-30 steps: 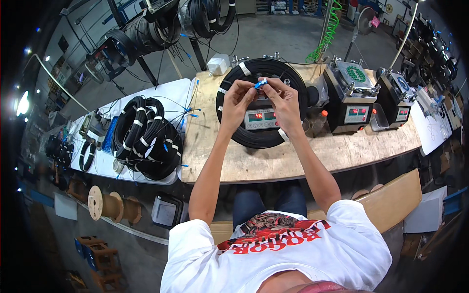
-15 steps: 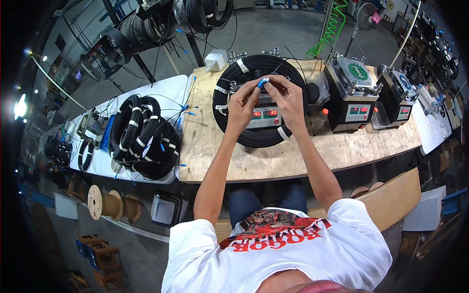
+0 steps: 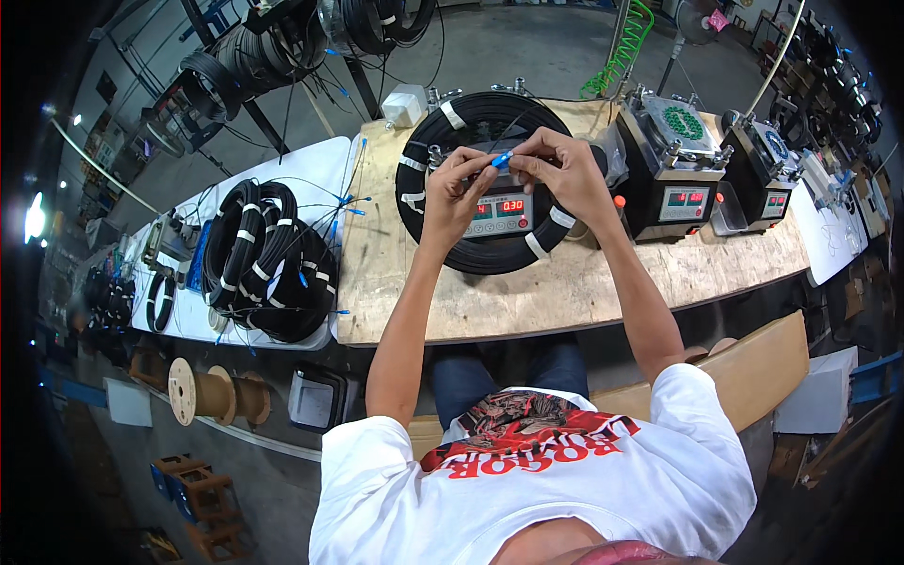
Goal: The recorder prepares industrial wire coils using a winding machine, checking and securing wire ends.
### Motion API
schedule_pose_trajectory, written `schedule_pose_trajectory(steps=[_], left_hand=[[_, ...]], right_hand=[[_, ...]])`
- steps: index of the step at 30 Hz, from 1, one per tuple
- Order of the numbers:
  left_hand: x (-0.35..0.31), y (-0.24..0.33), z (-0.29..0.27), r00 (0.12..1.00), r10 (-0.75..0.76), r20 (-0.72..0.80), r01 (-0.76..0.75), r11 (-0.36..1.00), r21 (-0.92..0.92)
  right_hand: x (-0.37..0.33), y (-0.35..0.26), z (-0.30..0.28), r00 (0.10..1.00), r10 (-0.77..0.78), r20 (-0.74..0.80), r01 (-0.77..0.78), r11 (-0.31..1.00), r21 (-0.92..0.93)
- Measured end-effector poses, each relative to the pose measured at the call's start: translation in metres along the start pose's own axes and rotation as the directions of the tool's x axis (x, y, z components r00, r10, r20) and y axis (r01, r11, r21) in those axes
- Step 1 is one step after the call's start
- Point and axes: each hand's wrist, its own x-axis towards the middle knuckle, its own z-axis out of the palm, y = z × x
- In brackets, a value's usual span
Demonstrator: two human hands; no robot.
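A small blue cable connector (image 3: 501, 161) is pinched between the fingertips of both my hands, above the front of a coil of black cable. My left hand (image 3: 458, 193) grips its lower left end with thumb and fingers. My right hand (image 3: 565, 174) has its thumb and forefinger closed at the upper right end. The black cable coil (image 3: 443, 250), bound with white ties, lies around a machine with a lit red display (image 3: 509, 206). My hands partly cover the machine.
Two black machines (image 3: 648, 201) (image 3: 749, 202) with clamped top plates stand at the right of the wooden table (image 3: 565, 306). More black cable coils (image 3: 273, 254) with blue connectors lie on the white table at left. A white bottle (image 3: 404, 105) stands behind the coil.
My hands have drawn slightly apart. The connector has turned, and more of its blue body shows between my fingertips. The whole view has shifted a little.
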Motion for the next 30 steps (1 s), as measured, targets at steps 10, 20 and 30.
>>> schedule_pose_trajectory(steps=[10, 20, 30], left_hand=[[0.006, 0.001, -0.003, 1.000, -0.008, -0.022, 0.009, 1.000, 0.030], [0.006, 0.000, -0.012, 0.997, -0.071, 0.019, 0.073, 0.986, -0.149], [0.014, 0.007, -0.011, 0.996, -0.065, 0.068, 0.072, 0.992, -0.107]], right_hand=[[-0.001, -0.001, 0.007, 0.997, -0.061, -0.037, 0.056, 0.992, -0.116], [0.000, -0.024, -0.002, 0.957, -0.214, -0.198, 0.195, 0.975, -0.110], [0.008, -0.025, -0.006, 0.977, -0.209, 0.039, 0.209, 0.910, -0.357]])
